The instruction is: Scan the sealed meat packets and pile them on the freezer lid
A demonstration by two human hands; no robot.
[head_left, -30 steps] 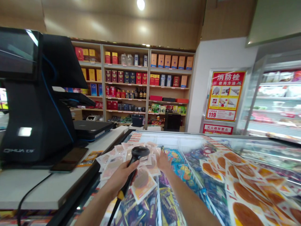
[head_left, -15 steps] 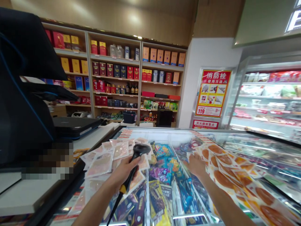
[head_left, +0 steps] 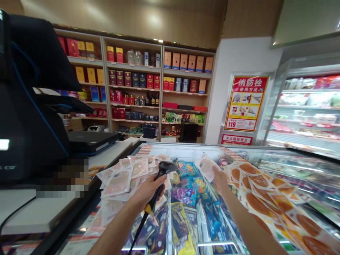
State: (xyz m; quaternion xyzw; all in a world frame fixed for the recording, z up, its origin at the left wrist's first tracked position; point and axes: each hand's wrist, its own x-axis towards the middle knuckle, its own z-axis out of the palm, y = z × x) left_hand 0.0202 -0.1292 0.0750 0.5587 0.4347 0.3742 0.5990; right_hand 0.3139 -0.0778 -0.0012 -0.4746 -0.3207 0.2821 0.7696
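the flat, pale packet of clear plastic [head_left: 205, 167] is over the long, glass-topped white freezer [head_left: 183, 152], its near edge pinched between closed fingers of the right hand [head_left: 220, 180]. the left hand [head_left: 149, 190] is wrapped around the black, gun-shaped scanner [head_left: 165, 165]. i would advise an edge-only pinch, so the film lies smooth, and the scanner tilted toward its face.

On the red and yellow poster [head_left: 246, 102] one can read 消防栓 in large white characters, then 使用方法 below it, and the number 119 in the lower left part. Just under it, the red sign [head_left: 236, 139] bears 灭火器放置点 — a smaller line there is not legible. On the black terminal [head_left: 29, 117] only the end of a brand mark shows — the print on the shelf boxes [head_left: 176, 62] is too small for reading.
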